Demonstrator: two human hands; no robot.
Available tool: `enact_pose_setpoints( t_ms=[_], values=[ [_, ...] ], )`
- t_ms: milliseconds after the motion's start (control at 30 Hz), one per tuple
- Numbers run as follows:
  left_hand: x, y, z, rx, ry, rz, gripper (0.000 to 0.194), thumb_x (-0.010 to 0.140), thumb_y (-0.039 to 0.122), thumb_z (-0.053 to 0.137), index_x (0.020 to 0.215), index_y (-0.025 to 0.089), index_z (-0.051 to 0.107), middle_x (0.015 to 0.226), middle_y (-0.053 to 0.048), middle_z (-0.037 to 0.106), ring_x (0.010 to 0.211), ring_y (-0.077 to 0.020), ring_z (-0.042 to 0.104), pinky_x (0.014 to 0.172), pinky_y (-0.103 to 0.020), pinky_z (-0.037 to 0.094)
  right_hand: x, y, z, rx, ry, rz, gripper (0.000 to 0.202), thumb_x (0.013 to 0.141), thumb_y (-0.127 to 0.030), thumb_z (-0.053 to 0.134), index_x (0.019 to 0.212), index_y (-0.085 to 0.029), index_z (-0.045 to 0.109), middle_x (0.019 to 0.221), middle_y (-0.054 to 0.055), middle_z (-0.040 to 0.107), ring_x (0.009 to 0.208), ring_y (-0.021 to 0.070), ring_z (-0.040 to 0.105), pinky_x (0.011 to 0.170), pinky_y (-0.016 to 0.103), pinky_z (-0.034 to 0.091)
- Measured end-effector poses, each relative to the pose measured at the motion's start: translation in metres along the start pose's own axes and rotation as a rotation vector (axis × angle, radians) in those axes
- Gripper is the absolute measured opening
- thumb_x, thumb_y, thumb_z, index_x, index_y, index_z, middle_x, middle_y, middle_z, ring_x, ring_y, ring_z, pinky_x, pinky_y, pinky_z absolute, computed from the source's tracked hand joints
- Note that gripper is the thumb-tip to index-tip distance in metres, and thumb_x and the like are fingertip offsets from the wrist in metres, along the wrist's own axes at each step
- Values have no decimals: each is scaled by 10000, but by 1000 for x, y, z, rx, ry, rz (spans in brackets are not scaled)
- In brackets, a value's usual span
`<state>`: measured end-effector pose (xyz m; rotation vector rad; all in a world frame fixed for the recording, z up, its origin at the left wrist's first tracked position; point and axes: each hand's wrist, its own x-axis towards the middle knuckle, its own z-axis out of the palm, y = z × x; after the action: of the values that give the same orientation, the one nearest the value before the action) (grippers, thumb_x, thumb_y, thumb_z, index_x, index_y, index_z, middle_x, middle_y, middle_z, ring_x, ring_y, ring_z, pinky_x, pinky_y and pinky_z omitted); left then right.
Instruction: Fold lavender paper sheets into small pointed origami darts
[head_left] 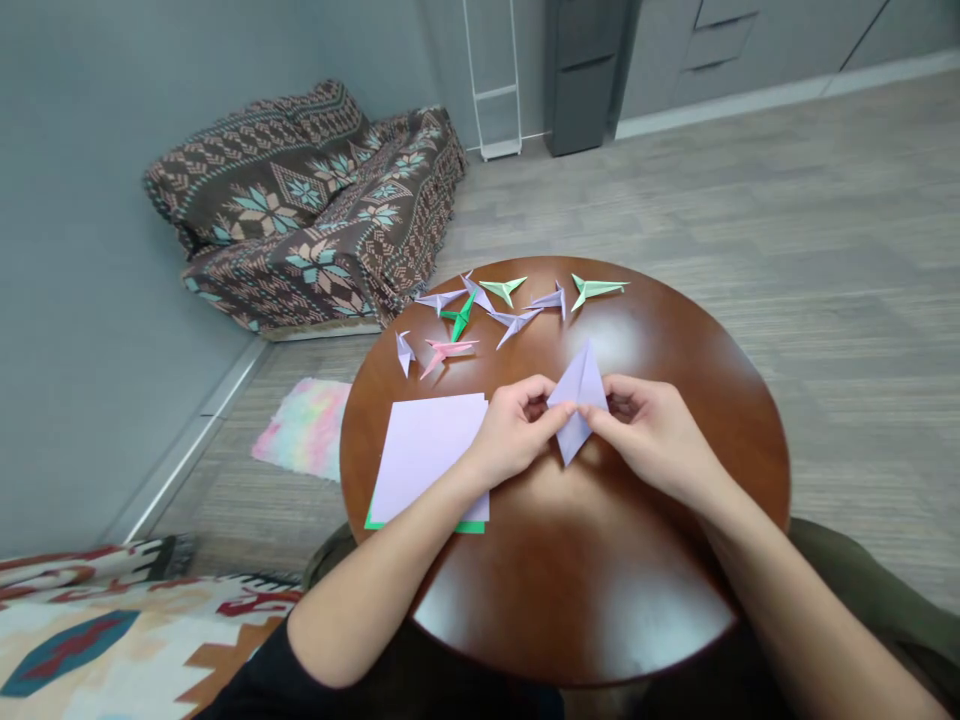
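Between my hands, just above the round brown table (570, 560), is a piece of lavender origami paper (583, 380) folded into a kite-like diamond with a crease down its middle. My left hand (517, 425) pinches its left corner, thumb on the front face. Its right corner is gripped by my right hand (649, 425), the thumb also pressed on the front near the centre. The fingertips behind the paper are partly hidden. Left of my left hand lies a stack of square paper sheets (424, 450), lavender on top with green showing at the lower edge.
Several folded paper cranes lie along the table's far left, including a green crane (463, 318), a pink crane (448, 352) and a pale green crane (596, 290). Beyond stands a sofa (315, 210) under a patterned cover. A pastel rug (304, 428) lies on the floor.
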<state>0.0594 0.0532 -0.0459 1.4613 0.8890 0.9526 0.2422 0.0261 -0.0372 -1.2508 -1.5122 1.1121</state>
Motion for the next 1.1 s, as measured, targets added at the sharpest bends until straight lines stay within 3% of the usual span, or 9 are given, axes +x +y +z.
enact_pose_setpoints(
  t_ms=[133,300,400,533,667,767,867,967,1100],
  values=[
    [3,2,-2,-42,49,-3,335,795,444,805,763,141,665,713,-3,653,675,-135,579,653,-249,456,1,1,-3,-28,57,15,122,840,-261,662,743,-186,660,635,-8,624,569,145,543,550,269,416],
    [8,-1,-9,-85,157,-3,352,758,465,831,765,143,688,717,0,676,662,-131,587,654,-248,466,6,6,-13,-59,101,28,49,790,-190,656,742,-188,667,667,1,655,590,150,573,564,264,425],
    [10,-4,-12,-102,205,-22,351,733,461,855,756,143,709,726,-6,696,670,-135,600,679,-256,478,9,8,-17,-52,176,-12,91,830,-252,678,769,-184,681,705,13,670,639,160,594,608,274,445],
    [9,-7,-10,-127,137,-62,326,708,422,885,682,142,718,691,-11,700,660,-138,604,690,-261,488,7,5,-13,43,46,-31,212,874,-389,729,869,-178,722,792,36,720,717,186,649,683,297,496],
    [8,-10,-7,-207,89,-65,350,809,474,795,739,138,728,722,-24,709,704,-159,647,746,-288,538,5,3,-8,24,33,-37,277,896,-428,720,796,-170,718,669,24,684,620,165,614,619,287,472],
    [9,-9,-6,-181,105,-49,323,868,471,729,888,149,704,865,-52,739,777,-180,689,735,-292,570,5,4,-7,37,42,-5,291,891,-447,731,816,-166,722,652,29,692,606,168,630,600,283,487],
    [10,-8,-5,-146,167,-33,305,844,335,756,1073,198,608,1017,-55,733,782,-163,690,633,-246,551,5,5,-7,77,-5,26,289,891,-456,735,855,-169,726,666,25,691,587,163,627,564,276,496],
    [10,-8,-5,-118,130,-30,217,825,250,753,943,183,585,977,-47,719,793,-139,678,685,-228,527,4,3,-6,120,-103,22,275,870,-447,767,853,-176,719,673,11,674,585,154,616,568,272,515],
    [10,-6,-5,-139,1,-51,204,813,293,769,844,149,628,862,-34,700,816,-138,661,809,-251,496,3,0,-5,127,-191,23,254,873,-421,772,837,-179,702,667,-2,658,590,143,600,573,257,511]
  ],
)
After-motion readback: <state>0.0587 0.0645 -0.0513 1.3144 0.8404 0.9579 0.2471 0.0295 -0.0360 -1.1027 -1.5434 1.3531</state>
